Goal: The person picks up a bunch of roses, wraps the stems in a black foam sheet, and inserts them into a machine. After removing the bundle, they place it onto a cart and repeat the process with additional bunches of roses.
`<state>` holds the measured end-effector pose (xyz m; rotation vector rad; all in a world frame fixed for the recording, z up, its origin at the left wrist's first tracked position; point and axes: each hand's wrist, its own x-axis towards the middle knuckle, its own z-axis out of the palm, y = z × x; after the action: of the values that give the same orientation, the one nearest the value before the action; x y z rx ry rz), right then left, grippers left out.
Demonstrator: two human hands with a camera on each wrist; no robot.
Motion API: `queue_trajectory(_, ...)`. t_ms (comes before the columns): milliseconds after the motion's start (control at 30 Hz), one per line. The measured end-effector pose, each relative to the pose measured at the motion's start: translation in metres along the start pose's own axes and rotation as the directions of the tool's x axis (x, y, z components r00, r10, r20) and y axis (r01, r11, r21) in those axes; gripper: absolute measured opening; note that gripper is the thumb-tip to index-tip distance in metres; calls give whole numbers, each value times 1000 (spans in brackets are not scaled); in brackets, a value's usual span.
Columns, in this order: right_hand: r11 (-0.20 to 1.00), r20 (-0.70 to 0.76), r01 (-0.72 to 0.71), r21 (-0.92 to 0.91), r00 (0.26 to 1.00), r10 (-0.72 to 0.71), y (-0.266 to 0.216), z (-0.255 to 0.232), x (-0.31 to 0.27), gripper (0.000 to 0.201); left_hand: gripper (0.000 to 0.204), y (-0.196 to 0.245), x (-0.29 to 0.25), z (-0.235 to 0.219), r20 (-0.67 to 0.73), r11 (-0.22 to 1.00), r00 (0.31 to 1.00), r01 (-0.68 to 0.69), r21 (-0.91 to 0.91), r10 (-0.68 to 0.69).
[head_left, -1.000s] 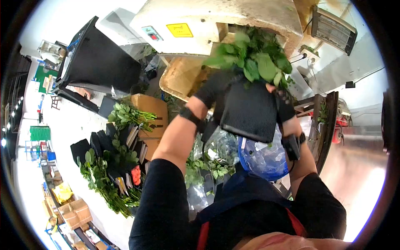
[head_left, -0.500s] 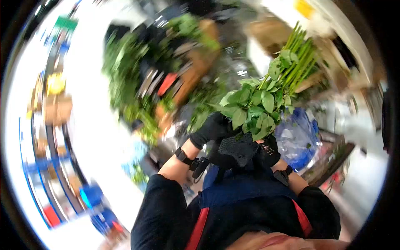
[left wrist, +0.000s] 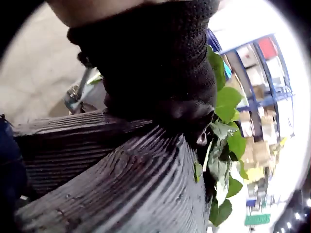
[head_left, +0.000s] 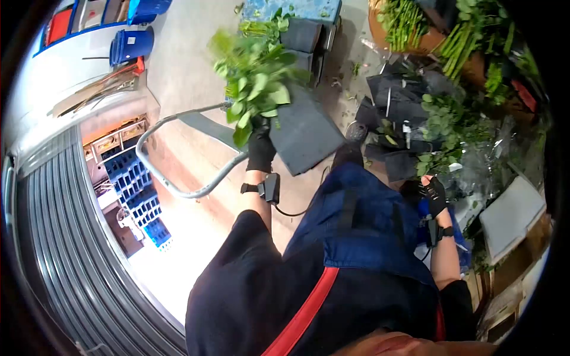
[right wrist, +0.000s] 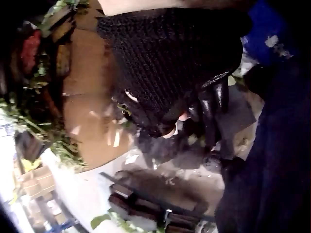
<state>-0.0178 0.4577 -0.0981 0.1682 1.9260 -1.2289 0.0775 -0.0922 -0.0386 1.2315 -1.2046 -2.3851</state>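
My left hand [head_left: 261,145], in a black fingerless glove, grips a bunch of leafy green stems [head_left: 255,86] wrapped in a black ribbed sheet [head_left: 306,130]. The leaves point away from me, and the wrap slants out to the right of the hand. In the left wrist view, the ribbed wrap [left wrist: 146,179] is creased where the gloved hand [left wrist: 160,63] holds it. My right hand [head_left: 436,196], gloved alike, hangs by my right side with loosely curled fingers and nothing in it. In the right wrist view its fingers [right wrist: 209,116] point down over the littered floor.
A blue-topped cart [head_left: 291,9] carries more wrapped bunches [head_left: 300,35]; a grey metal tube frame [head_left: 196,193] curves left of my left hand. Black wraps [head_left: 395,118] and leaves litter the floor at right, near loose bunches [head_left: 457,53]. A ribbed shutter [head_left: 65,249] is at left.
The person has turned left, away from the cream machine. Both hands held the wrapped bunch earlier; the right hand has let go, and the left has carried it out over the cart side.
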Motion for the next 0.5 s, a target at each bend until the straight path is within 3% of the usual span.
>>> queue_trajectory(33,1000,43,6,-8,999,-5,37,11,25,35,36,7,7,3,-89,993,996,-8,115,19)
queue_trajectory(67,899,113,-320,300,947,300,66,22,42,35,37,3,20,-25,-36,864,986,-124,488,162)
queue_trajectory(100,991,52,52,121,997,-59,140,27,65,34,39,-1,34,-53,17,588,953,-200,784,301)
queue_trajectory(133,970,125,185,-160,978,-166,161,32,77,35,43,-3,64,-82,53,674,967,-214,707,251)
queue_trajectory(167,851,195,328,-410,943,-270,182,36,89,38,48,-5,95,-111,89,754,976,-210,622,199)
queue_trajectory(200,685,285,251,-684,956,-66,157,32,102,45,54,-9,130,-112,10,972,984,176,-159,-176)
queue_trajectory(233,821,200,162,-548,978,-60,170,34,115,40,59,-13,177,-176,-20,920,962,268,284,-274)
queue_trajectory(267,922,113,92,-376,992,-53,183,36,128,37,61,-19,196,-184,69,645,964,117,755,-256)
queue_trajectory(300,982,-2,-134,-131,991,135,139,33,130,35,64,-24,214,-192,158,179,959,-117,977,-237)
queue_trajectory(333,969,-138,162,-185,972,-188,170,37,144,34,65,-10,210,-138,407,-404,874,-484,776,-265)
queue_trajectory(367,1000,-157,31,1,987,-31,181,44,159,33,67,-37,216,-101,325,-93,930,-313,945,170)
queue_trajectory(400,914,-124,-205,350,957,262,180,52,172,34,68,-69,212,-61,42,292,859,-220,931,511)
queue_trajectory(433,665,-57,-345,662,862,504,175,59,183,36,66,-73,202,-2,315,-214,713,-231,949,627)
queue_trajectory(467,433,10,-361,826,778,628,167,66,194,39,63,-80,189,44,571,-384,624,-423,820,533)
queue_trajectory(500,408,-60,-300,862,738,672,162,76,206,47,54,-98,181,78,577,-171,709,-562,810,405)
